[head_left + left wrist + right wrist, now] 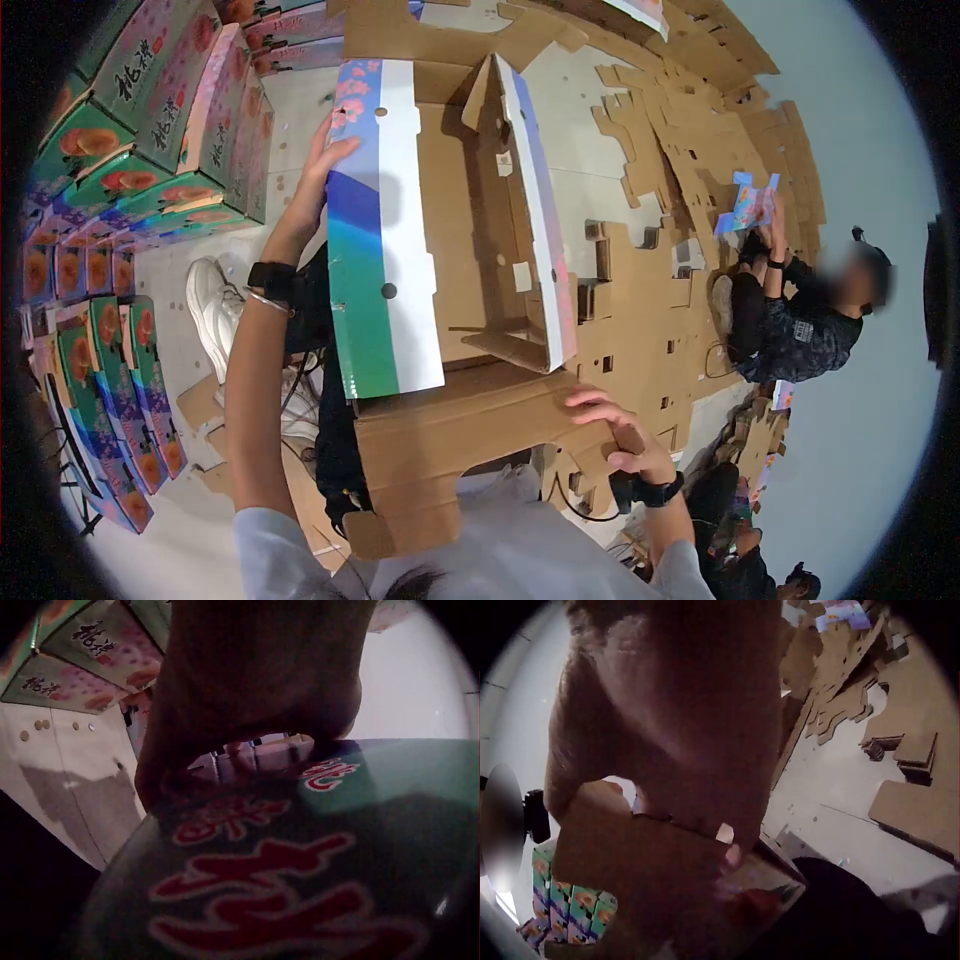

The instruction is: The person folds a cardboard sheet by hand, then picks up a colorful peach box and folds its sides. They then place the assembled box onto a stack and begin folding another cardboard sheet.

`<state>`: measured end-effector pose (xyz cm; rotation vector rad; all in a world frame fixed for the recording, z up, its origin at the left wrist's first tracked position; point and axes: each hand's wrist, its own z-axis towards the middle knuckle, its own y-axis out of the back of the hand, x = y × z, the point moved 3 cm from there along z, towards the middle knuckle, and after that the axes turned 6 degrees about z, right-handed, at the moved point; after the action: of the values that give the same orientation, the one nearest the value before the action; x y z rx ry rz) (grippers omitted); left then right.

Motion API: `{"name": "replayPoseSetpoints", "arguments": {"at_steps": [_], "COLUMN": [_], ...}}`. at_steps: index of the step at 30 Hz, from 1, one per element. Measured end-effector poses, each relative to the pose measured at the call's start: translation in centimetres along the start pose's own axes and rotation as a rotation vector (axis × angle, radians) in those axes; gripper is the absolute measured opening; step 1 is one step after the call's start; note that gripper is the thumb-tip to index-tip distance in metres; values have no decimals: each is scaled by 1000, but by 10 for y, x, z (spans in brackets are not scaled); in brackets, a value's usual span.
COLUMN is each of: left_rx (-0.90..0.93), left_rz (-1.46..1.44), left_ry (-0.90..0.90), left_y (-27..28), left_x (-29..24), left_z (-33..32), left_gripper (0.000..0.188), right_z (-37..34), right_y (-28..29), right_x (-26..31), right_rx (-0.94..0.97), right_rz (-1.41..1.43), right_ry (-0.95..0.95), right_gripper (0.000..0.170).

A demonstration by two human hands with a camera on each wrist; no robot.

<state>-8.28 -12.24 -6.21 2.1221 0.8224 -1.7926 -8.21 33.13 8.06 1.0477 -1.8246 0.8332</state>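
Observation:
A peach gift box (470, 220) of printed cardboard lies before me with its top panels parted, showing a brown inside. Its left panel is purple, green and white. My left hand (318, 175) holds this box at its left edge, thumb over the top panel and fingers down the outer side. Red characters on the green side wall (255, 877) show below that hand in the left wrist view. At the near end a brown flap (440, 440) spreads out. My right hand (625, 435) touches the flap's right corner, its fingers spread and loosely bent; the flap hides part of them.
Finished peach boxes (150, 130) are stacked at the left, with more (110, 400) standing below them. Flat brown cardboard sheets (640, 330) cover the floor to the right. A person (810, 310) there holds a printed piece (752, 205). A white shoe (212, 305) is beside the box.

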Motion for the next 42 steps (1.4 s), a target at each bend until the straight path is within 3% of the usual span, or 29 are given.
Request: {"name": "replayPoseSetpoints", "arguments": {"at_steps": [3, 11, 14, 16, 17, 19, 21, 25, 29, 32, 34, 35, 37, 38, 40, 42], "left_rx": [1, -10, -19, -6, -4, -2, -5, -9, -25, -1, 3, 24, 70, 70, 82, 96], "left_rz": [-2, -60, -73, -58, -68, -80, -59, -52, -83, -112, -108, -92, -81, -63, -51, -24], "left_ry": [-6, 18, 38, 28, 30, 33, 16, 14, 43, 62, 70, 79, 84, 88, 79, 59], "left_y": [-1, 4, 1, 3, 3, 2, 1, 6, 7, 4, 8, 11, 8, 5, 3, 8], "left_x": [0, 5, -2, 0, 2, 3, 0, 1, 0, -7, -12, -9, -10, -13, -19, -22], "left_z": [-1, -3, -11, -9, -9, -8, -8, -7, -7, -15, -14, -13, -11, -13, -12, -11], "left_gripper": [85, 79, 78, 81, 83, 85, 88, 89, 88, 86, 85, 85, 84, 78, 72, 69], "right_z": [-7, -14, -20, -21, -17, -10, -5, 9, 4, -3, -3, -2, 2, 3, 5, 20], "right_y": [6, -10, -11, -14, -11, -8, -6, -7, -7, -12, -13, -9, -5, 1, 9, 17], "right_x": [-5, -21, -67, -86, -99, -123, -163, -177, -156, -112, -59, -27, 22, 37, 53, 57], "right_rx": [-67, -117, -215, -323, -321, -393, -459, -546, -548, -505, -302, -306, 12, -6, 105, 48], "right_rz": [-66, -366, -598, -889, -888, -931, -911, -1003, -1038, -888, -735, -736, -499, -508, -376, -520], "right_ry": [7, -32, 113, 307, 305, 490, 490, 592, 521, 469, 198, 199, 39, 39, -138, -112], "right_gripper": [49, 40, 42, 37, 37, 40, 43, 54, 50, 46, 43, 43, 38, 38, 34, 32]}}
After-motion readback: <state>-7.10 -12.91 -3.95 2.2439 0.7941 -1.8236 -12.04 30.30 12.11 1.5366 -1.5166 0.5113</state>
